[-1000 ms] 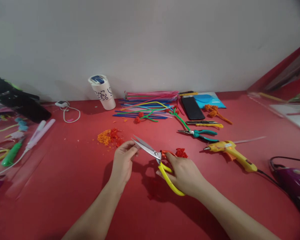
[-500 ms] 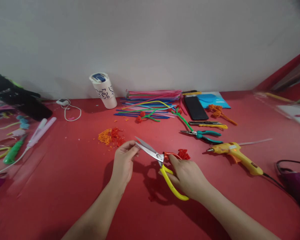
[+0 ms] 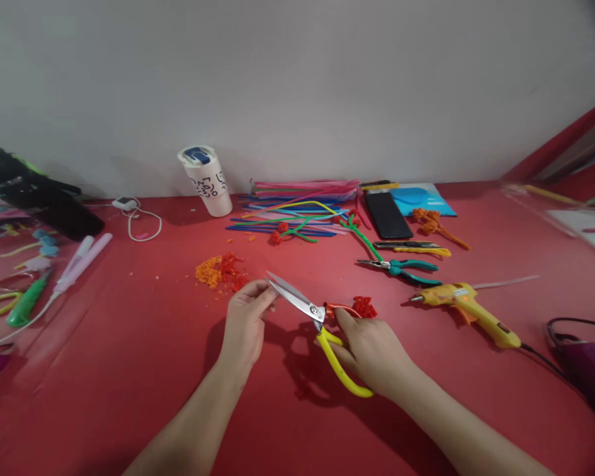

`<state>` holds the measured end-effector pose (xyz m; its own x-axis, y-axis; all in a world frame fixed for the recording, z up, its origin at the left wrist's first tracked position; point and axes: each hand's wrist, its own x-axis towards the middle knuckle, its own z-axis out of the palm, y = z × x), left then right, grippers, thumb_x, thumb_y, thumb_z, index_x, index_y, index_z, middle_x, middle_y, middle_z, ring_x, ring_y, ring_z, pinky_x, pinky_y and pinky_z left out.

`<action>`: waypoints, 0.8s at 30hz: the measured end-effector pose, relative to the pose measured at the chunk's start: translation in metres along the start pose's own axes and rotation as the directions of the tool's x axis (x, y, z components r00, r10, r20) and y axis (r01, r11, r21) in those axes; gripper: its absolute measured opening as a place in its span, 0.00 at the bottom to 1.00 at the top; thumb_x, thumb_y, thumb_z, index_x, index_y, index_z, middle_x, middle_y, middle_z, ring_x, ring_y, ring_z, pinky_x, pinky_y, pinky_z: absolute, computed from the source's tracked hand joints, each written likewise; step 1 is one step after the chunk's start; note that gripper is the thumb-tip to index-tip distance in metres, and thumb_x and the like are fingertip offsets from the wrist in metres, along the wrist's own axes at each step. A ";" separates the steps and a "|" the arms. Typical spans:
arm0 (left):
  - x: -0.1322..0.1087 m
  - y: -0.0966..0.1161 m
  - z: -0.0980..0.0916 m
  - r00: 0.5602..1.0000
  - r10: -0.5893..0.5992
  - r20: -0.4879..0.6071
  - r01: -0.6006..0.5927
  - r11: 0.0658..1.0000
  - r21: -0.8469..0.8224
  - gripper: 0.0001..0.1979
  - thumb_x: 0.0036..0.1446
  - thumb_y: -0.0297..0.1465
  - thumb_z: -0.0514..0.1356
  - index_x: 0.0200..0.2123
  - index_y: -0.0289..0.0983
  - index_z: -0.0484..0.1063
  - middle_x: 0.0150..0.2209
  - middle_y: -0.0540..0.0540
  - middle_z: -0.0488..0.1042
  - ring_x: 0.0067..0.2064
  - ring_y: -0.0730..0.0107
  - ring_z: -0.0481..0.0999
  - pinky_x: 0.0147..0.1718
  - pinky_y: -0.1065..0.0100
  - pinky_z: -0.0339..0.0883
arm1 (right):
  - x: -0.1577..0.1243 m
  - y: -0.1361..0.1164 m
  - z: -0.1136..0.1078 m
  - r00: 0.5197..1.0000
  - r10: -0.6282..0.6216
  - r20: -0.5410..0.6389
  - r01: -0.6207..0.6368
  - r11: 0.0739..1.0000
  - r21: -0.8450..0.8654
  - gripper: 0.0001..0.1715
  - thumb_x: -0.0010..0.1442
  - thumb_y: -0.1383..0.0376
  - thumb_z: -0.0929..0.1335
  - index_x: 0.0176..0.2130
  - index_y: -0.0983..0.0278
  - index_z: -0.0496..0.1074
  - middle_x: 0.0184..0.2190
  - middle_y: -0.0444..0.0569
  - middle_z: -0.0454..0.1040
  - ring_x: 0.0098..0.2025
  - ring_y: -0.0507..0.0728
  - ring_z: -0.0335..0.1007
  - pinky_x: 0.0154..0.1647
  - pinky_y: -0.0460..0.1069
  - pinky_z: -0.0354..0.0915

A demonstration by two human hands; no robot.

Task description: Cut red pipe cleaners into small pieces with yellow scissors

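Observation:
Scissors [image 3: 302, 305] with one yellow and one red handle are gripped by my right hand [image 3: 374, 347]. Their blades point up and left, with the tips at the fingers of my left hand [image 3: 246, 324]. Those left fingers are pinched together on something too small to make out. Just beyond my right hand lies a red fuzzy piece [image 3: 363, 307]. Orange clippings [image 3: 209, 272] and red clippings [image 3: 231, 266] form a small heap past my left hand.
Colourful pipe cleaners [image 3: 297, 211] lie by the wall, near a white tumbler [image 3: 207, 182] and a black phone [image 3: 389, 215]. On the right are teal pliers [image 3: 406, 269] and a yellow glue gun [image 3: 471, 307]. A black bottle [image 3: 39, 195] lies far left.
The scissor blades have closed slightly at their tips. Both hands are in nearly the same place.

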<state>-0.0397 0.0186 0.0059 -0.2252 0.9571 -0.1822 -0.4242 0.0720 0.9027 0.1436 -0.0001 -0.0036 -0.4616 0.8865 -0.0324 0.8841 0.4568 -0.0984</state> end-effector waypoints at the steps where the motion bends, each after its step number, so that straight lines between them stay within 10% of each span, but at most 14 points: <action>1: 0.000 0.000 0.000 1.000 0.000 -0.004 0.000 1.000 -0.003 0.02 0.40 0.27 0.61 0.20 0.34 0.70 0.18 0.54 0.64 0.21 0.82 0.59 0.22 0.77 0.52 | 0.000 0.000 0.000 1.000 0.000 -0.001 0.000 1.000 -0.002 0.17 0.56 0.54 0.56 0.31 0.65 0.60 0.20 0.48 0.71 0.20 0.56 0.66 0.19 0.47 0.41; 17: 0.001 -0.004 -0.003 0.999 -0.012 0.045 0.011 0.999 0.036 0.03 0.40 0.27 0.62 0.23 0.35 0.70 0.19 0.54 0.66 0.22 0.82 0.61 0.22 0.78 0.55 | 0.004 0.002 -0.008 0.989 0.148 0.006 -0.145 0.962 0.231 0.18 0.53 0.51 0.58 0.24 0.63 0.58 0.15 0.42 0.62 0.16 0.49 0.55 0.18 0.45 0.40; 24: -0.011 -0.009 0.006 0.975 -0.138 0.176 0.075 0.943 0.325 0.06 0.39 0.29 0.62 0.24 0.34 0.70 0.21 0.53 0.68 0.23 0.79 0.64 0.26 0.75 0.58 | 0.009 -0.006 -0.017 0.971 0.218 0.095 -0.191 0.476 0.858 0.10 0.48 0.60 0.63 0.24 0.63 0.57 0.18 0.38 0.55 0.20 0.47 0.51 0.19 0.42 0.49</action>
<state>-0.0280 0.0092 0.0021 -0.0062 0.9723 -0.2338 -0.1319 0.2309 0.9640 0.1349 0.0067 0.0139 -0.2629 0.9535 -0.1475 0.4468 -0.0152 -0.8945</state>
